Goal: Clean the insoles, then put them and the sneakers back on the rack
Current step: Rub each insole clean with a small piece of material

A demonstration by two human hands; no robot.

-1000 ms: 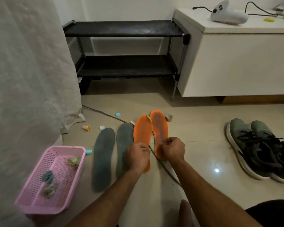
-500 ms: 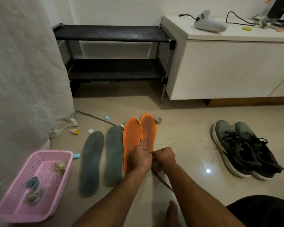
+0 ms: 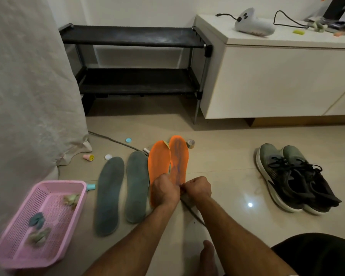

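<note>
Two orange insoles lie side by side on the tile floor, the left orange insole (image 3: 158, 162) and the right orange insole (image 3: 179, 156), toes pointing away from me. My left hand (image 3: 164, 189) grips the heel end of the left one. My right hand (image 3: 197, 188) pinches the heel end of the right one; the two fists almost touch. Two grey-green insoles (image 3: 109, 194) (image 3: 136, 186) lie flat to the left. A pair of grey-green sneakers (image 3: 293, 176) with black laces stands at the right. The black two-shelf rack (image 3: 135, 36) stands against the far wall, both shelves bare.
A pink basket (image 3: 64, 183) with small cloth bits sits at the front left by a pale curtain (image 3: 28, 96). A white cabinet (image 3: 277, 80) stands right of the rack. A grey cable (image 3: 112, 139), a tape roll (image 3: 190, 144) and small caps litter the floor. My foot (image 3: 207, 257) is below.
My hands have come together from a hand's width apart, drawing the heels of the two orange insoles side by side. The view has shifted slightly to the right.
</note>
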